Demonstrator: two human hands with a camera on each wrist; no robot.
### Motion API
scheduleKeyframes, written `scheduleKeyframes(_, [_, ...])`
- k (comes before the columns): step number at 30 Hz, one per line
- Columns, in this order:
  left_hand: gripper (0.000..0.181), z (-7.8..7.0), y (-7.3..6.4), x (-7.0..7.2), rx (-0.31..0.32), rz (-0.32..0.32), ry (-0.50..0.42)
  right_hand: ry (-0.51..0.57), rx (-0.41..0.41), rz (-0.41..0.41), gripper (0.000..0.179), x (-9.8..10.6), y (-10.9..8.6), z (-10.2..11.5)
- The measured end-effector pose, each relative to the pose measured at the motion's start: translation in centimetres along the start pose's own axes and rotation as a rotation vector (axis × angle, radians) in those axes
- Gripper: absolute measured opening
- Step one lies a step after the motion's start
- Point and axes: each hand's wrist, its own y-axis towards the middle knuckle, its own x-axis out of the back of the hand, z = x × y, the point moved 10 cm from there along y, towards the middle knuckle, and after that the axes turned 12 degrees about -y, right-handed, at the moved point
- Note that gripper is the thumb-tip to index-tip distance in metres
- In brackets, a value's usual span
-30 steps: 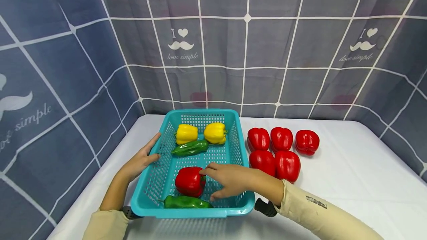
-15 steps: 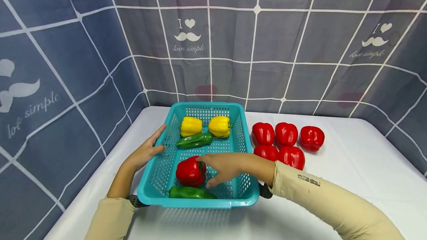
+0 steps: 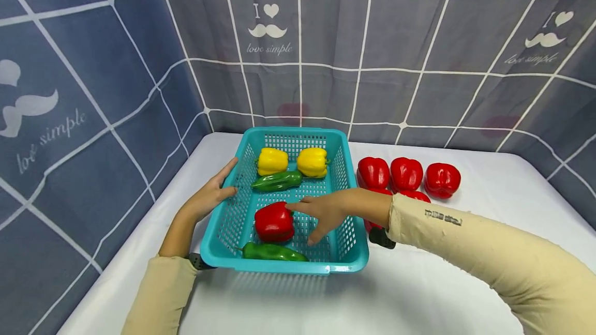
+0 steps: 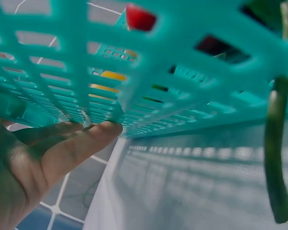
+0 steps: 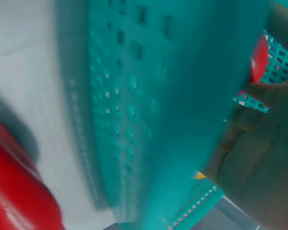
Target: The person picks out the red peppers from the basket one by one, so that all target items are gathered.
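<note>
A turquoise plastic basket holds a red bell pepper, two yellow bell peppers and two green long peppers. My left hand rests against the basket's left side, thumb at the rim and fingers extended; the left wrist view shows these fingers lying straight along the slotted outer wall. My right hand reaches over the right rim into the basket. Its fingers are spread, with fingertips right at the stem end of the red bell pepper and the thumb apart from it.
Several red bell peppers stand on the white tablecloth right of the basket, some partly hidden behind my right arm. A grey checked curtain hangs behind and along the sides. A green stem pokes out through the basket wall.
My right hand has drawn slightly right relative to the red bell pepper, its fingers more spread. The left hand stays at the basket's side. The whole scene has shifted up in the head view.
</note>
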Motion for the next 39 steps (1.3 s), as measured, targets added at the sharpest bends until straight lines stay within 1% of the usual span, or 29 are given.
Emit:
scheduleKeyframes(6, [0.076,-0.2,0.1,0.0,0.011,0.003,-0.008,-0.034,0.034,0.029,0.083,1.2,0.9,0.9])
scheduleKeyframes(8, [0.076,-0.2,0.1,0.0,0.013,0.001,-0.015,-0.028,0.040,0.040,0.083,1.6,1.3,1.3])
scheduleKeyframes(12, [0.076,-0.4,-0.2,0.2,0.004,-0.008,-0.011,0.018,0.080,0.057,0.087,2.0,2.2,2.4])
scheduleKeyframes(17, [0.076,-0.5,-0.4,0.1,-0.004,-0.004,-0.005,0.052,0.113,0.023,0.093,2.2,3.2,3.2])
scheduleKeyframes(23, [0.077,-0.3,0.0,0.1,0.000,-0.011,0.016,0.108,0.113,-0.014,0.100,2.1,4.3,3.4])
scheduleKeyframes(26, [0.078,-0.4,0.2,0.0,-0.003,-0.001,0.016,0.132,0.126,-0.035,0.103,2.0,4.7,3.5])
scheduleKeyframes(29, [0.078,-0.5,0.3,-0.2,-0.001,0.005,0.018,0.145,0.128,-0.057,0.105,2.0,5.0,3.4])
scheduleKeyframes(34, [0.078,-0.5,0.4,-0.2,0.007,-0.004,0.022,0.188,0.131,-0.093,0.104,2.0,5.4,3.2])
scheduleKeyframes(39, [0.077,-0.2,0.1,0.0,0.014,-0.010,0.013,0.260,0.183,-0.128,0.102,1.9,6.0,3.6])
